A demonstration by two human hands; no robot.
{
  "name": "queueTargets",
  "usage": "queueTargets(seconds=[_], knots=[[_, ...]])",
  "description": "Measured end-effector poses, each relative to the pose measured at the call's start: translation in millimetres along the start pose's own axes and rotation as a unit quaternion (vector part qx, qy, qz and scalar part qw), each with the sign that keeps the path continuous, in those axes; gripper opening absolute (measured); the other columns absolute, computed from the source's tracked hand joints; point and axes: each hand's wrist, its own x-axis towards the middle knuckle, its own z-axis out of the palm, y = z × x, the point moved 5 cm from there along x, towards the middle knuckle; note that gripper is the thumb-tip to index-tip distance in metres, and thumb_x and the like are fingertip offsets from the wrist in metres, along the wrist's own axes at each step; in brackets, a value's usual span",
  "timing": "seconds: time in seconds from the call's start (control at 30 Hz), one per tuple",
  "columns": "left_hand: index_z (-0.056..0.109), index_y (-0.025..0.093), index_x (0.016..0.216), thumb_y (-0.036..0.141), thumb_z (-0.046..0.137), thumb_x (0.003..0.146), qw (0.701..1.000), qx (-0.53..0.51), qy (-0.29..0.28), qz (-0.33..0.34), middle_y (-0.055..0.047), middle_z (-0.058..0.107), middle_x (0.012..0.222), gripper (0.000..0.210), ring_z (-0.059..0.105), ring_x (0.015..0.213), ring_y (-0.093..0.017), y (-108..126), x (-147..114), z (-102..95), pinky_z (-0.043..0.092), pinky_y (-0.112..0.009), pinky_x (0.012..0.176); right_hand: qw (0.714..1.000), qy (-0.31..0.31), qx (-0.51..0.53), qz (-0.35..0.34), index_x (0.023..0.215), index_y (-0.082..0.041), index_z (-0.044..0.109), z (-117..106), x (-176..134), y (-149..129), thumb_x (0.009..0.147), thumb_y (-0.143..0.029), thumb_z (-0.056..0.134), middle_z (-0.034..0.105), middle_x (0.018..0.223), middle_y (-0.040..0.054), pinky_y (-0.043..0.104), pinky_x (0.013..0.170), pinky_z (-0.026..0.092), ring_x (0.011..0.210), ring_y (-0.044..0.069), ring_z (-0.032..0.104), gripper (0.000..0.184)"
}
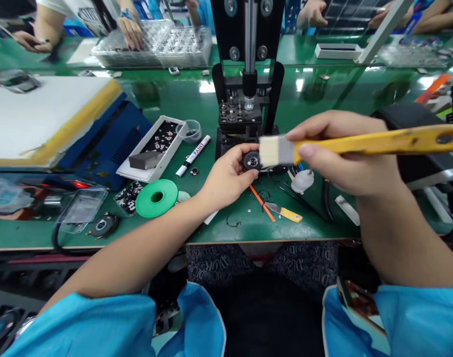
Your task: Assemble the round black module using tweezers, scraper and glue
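My left hand (pixel 230 173) grips a small round black part (pixel 252 160) with a metallic centre between thumb and fingers, in front of the black press (pixel 245 109). In my right hand (pixel 353 153) is a flat paintbrush (pixel 375 143) with a yellow handle. Its pale bristles (pixel 269 151) meet or overlap the right edge of the round part; whether they touch, I cannot tell. Below the hands lie an orange stick (pixel 261 203) and a yellow-handled blade (pixel 286 212). A translucent white bottle (pixel 303 181) lies under the brush.
To the left are a PAINT marker (pixel 193 155), a white box of small parts (pixel 152 148), a green spool (pixel 156 198) and another round black part (pixel 104 224). A blue machine (pixel 118 134) stands far left. Across the bench, other people's hands work near clear trays (pixel 185 47).
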Motion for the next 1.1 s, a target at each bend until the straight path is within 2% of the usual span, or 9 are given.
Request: queueTargets(seconds=[0.13, 0.23, 0.3, 0.47, 0.57, 0.73, 0.87, 1.0, 1.1], knots=[[0.069, 0.018, 0.135, 0.01, 0.079, 0.081, 1.0, 0.01, 0.0, 0.014, -0.006, 0.079, 0.122, 0.055, 0.075, 0.108, -0.019, 2.3, -0.5, -0.9, 0.064, -0.034, 0.098, 0.99, -0.072, -0.097, -0.077, 0.11, -0.028, 0.084, 16.1, 1.5, -8.7, 0.102, -0.029, 0.077, 0.087, 0.107, 0.0018, 0.037, 0.086, 0.062, 0.092, 0.021, 0.079, 0.011], [0.067, 0.019, 0.143, 0.011, 0.078, 0.082, 0.999, 0.029, 0.024, 0.002, -0.006, 0.078, 0.122, 0.062, 0.074, 0.104, -0.019, 0.2, -1.6, -3.9, 0.063, -0.033, 0.091, 0.982, -0.116, -0.094, -0.115, 0.098, -0.03, 0.083, 22.5, -1.5, -3.8, 0.105, -0.03, 0.071, 0.084, 0.092, -0.0007, 0.042, 0.088, 0.062, 0.084, 0.022, 0.078, 0.013], [0.066, 0.021, 0.146, 0.013, 0.078, 0.083, 0.998, 0.044, 0.038, -0.005, -0.006, 0.077, 0.123, 0.065, 0.074, 0.105, -0.021, -1.5, -2.0, -5.5, 0.063, -0.035, 0.09, 0.984, -0.101, -0.085, -0.118, 0.094, -0.03, 0.081, 19.9, -3.3, 0.8, 0.106, -0.027, 0.07, 0.082, 0.086, -0.0019, 0.042, 0.087, 0.061, 0.081, 0.022, 0.077, 0.017], [0.067, 0.022, 0.145, 0.015, 0.077, 0.084, 0.997, 0.07, 0.03, -0.001, -0.007, 0.077, 0.128, 0.062, 0.074, 0.105, -0.022, -2.6, -3.6, -3.0, 0.064, -0.038, 0.091, 0.976, -0.041, -0.12, -0.175, 0.113, -0.027, 0.082, 13.7, -5.9, 5.0, 0.106, -0.029, 0.076, 0.087, 0.105, 0.0032, 0.045, 0.092, 0.059, 0.094, 0.025, 0.08, 0.009], [0.067, 0.022, 0.147, 0.016, 0.078, 0.086, 0.996, 0.083, 0.032, -0.01, -0.008, 0.077, 0.126, 0.063, 0.075, 0.105, -0.023, -4.0, -5.5, -1.6, 0.066, -0.039, 0.092, 0.975, -0.076, -0.124, -0.165, 0.1, -0.028, 0.081, 16.6, -6.1, 7.2, 0.108, -0.03, 0.069, 0.084, 0.09, 0.0009, 0.045, 0.085, 0.058, 0.083, 0.024, 0.078, 0.014], [0.069, 0.021, 0.143, 0.015, 0.078, 0.085, 0.996, 0.081, 0.032, -0.001, -0.007, 0.079, 0.122, 0.059, 0.077, 0.105, -0.023, -3.0, -6.0, 0.2, 0.068, -0.041, 0.094, 0.979, -0.034, -0.136, -0.148, 0.116, -0.032, 0.082, 10.4, -7.2, 2.8, 0.107, -0.032, 0.074, 0.088, 0.107, 0.0022, 0.048, 0.098, 0.061, 0.098, 0.027, 0.082, 0.012], [0.066, 0.019, 0.147, 0.016, 0.079, 0.085, 0.997, 0.06, 0.041, -0.014, -0.007, 0.079, 0.12, 0.063, 0.077, 0.107, -0.023, -0.6, -5.0, -1.0, 0.067, -0.04, 0.097, 0.977, -0.102, -0.114, -0.15, 0.092, -0.029, 0.079, 16.8, -7.9, 1.3, 0.106, -0.028, 0.069, 0.084, 0.085, -0.0008, 0.045, 0.085, 0.058, 0.08, 0.023, 0.078, 0.018], [0.068, 0.02, 0.142, 0.015, 0.079, 0.085, 0.998, 0.039, 0.038, 0.0, -0.007, 0.078, 0.127, 0.059, 0.076, 0.111, -0.022, 4.3, -5.1, -0.7, 0.066, -0.038, 0.101, 0.979, -0.046, -0.116, -0.162, 0.11, -0.031, 0.083, 11.9, -6.6, -1.1, 0.105, -0.03, 0.074, 0.089, 0.104, 0.0015, 0.049, 0.094, 0.059, 0.092, 0.026, 0.081, 0.01], [0.068, 0.02, 0.142, 0.014, 0.081, 0.084, 0.999, 0.036, 0.038, -0.011, -0.006, 0.079, 0.122, 0.06, 0.077, 0.107, -0.021, 3.4, -6.0, -0.4, 0.067, -0.037, 0.097, 0.98, -0.1, -0.114, -0.13, 0.101, -0.033, 0.084, 15.7, -6.9, 1.7, 0.104, -0.032, 0.074, 0.086, 0.093, 0.0, 0.051, 0.092, 0.059, 0.089, 0.028, 0.079, 0.011]])
